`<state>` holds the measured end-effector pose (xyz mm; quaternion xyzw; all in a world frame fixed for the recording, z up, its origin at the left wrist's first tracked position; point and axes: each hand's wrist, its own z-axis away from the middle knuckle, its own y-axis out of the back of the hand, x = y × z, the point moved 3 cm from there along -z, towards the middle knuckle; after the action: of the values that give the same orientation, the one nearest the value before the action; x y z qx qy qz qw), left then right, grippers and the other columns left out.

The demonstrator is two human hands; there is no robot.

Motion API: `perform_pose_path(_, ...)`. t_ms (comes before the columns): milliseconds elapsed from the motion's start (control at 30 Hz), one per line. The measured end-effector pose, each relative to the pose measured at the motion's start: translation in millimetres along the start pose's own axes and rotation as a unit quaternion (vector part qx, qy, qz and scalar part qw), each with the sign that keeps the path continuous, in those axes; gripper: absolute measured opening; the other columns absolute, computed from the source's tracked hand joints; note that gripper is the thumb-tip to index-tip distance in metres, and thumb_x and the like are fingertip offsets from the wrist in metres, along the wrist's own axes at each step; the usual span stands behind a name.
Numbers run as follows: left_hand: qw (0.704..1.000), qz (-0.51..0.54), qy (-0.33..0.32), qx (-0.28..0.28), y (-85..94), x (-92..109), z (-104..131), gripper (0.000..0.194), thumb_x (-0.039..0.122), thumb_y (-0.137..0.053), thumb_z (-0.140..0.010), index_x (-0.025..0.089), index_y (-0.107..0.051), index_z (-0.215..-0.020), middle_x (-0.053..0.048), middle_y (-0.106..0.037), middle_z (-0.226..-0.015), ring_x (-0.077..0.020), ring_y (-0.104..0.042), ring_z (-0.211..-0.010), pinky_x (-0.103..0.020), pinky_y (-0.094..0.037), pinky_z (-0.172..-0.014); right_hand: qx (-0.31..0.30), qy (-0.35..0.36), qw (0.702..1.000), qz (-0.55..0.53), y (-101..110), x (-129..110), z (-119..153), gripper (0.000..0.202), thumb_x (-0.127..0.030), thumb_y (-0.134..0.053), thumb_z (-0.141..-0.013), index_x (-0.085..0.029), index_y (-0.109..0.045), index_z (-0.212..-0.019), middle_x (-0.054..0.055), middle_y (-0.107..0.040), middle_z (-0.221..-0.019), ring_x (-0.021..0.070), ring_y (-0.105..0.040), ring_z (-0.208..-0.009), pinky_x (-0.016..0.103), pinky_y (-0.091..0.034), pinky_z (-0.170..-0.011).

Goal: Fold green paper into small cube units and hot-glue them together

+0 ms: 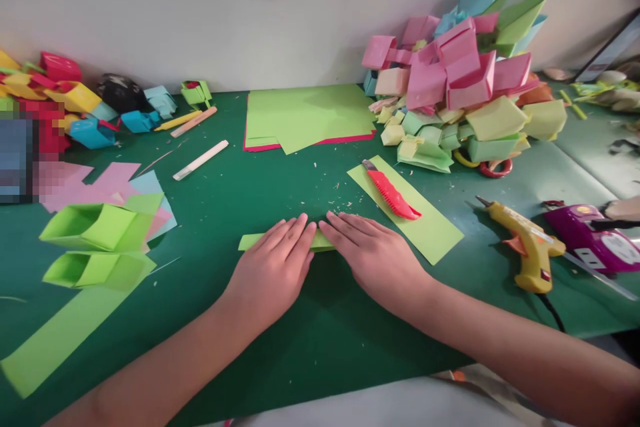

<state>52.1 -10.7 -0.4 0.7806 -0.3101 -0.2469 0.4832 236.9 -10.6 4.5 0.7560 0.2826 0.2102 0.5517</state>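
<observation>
A narrow folded strip of light green paper (249, 241) lies on the green table, mostly covered by both hands. My left hand (273, 260) presses flat over its left part, fingers stretched out. Over the right part lies my right hand (373, 257), also flat, its fingertips close to those of the left. Just beyond the right hand, a red utility knife (393, 195) rests on a loose green paper rectangle (433, 240). Two folded green paper boxes (85, 227) and a long green strip (65, 333) are to the left.
Green sheets (310, 113) over red paper lie by the wall. A pile of folded paper pieces (465, 80) stands at the back right, scissors (495, 168) beneath. A yellow glue gun (523, 243) and purple object (595, 233) are right. A pale stick (200, 160) lies left of centre.
</observation>
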Motion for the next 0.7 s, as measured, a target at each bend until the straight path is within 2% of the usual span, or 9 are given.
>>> perform_pose_path(167, 0.999, 0.018, 0.012, -0.026, -2.4, 4, 3, 0.036, 0.016, -0.046, -0.104, 0.004, -0.064, -0.133, -0.02, -0.063, -0.141, -0.0312, -0.064, -0.13, -0.05, -0.055, -0.112, -0.035, 0.021, 0.999, -0.021, -9, 2, 5, 0.054, -0.003, -0.04, -0.093, -0.003, -0.056, -0.145, 0.018, -0.054, -0.151, 0.031, -0.053, -0.141, 0.047, -0.047, -0.118)
perform_pose_path(367, 1.0, 0.016, -0.002, -0.016, -6.0, 3, 7, 0.037, 0.004, -0.045, -0.1, 0.006, -0.065, -0.132, -0.019, -0.063, -0.141, -0.0307, -0.064, -0.13, -0.049, -0.057, -0.11, -0.059, 0.032, 0.995, -0.075, -17, 12, 7, 0.053, -0.011, -0.043, -0.1, -0.006, -0.046, -0.153, 0.016, -0.044, -0.16, 0.0307, -0.036, -0.152, 0.05, -0.037, -0.125)
perform_pose_path(567, 1.0, 0.017, -0.025, -0.001, -4.8, 1, 11, 0.038, 0.001, -0.045, -0.099, 0.007, -0.066, -0.129, -0.016, -0.067, -0.138, -0.0286, -0.067, -0.127, -0.048, -0.058, -0.109, -0.058, 0.035, 0.994, -0.08, -18, 11, 11, 0.053, -0.007, -0.039, -0.1, -0.005, -0.046, -0.152, 0.017, -0.043, -0.16, 0.0314, -0.035, -0.152, 0.052, -0.037, -0.125)
perform_pose_path(700, 0.999, 0.031, -0.019, 0.0, -3.5, -1, 9, 0.034, 0.006, -0.047, -0.101, 0.008, -0.068, -0.127, -0.016, -0.068, -0.136, -0.0284, -0.067, -0.126, -0.048, -0.058, -0.11, -0.071, 0.04, 0.994, -0.076, -16, 8, 12, 0.056, -0.004, -0.039, -0.097, -0.003, -0.045, -0.153, 0.018, -0.041, -0.161, 0.0329, -0.035, -0.151, 0.053, -0.037, -0.124)
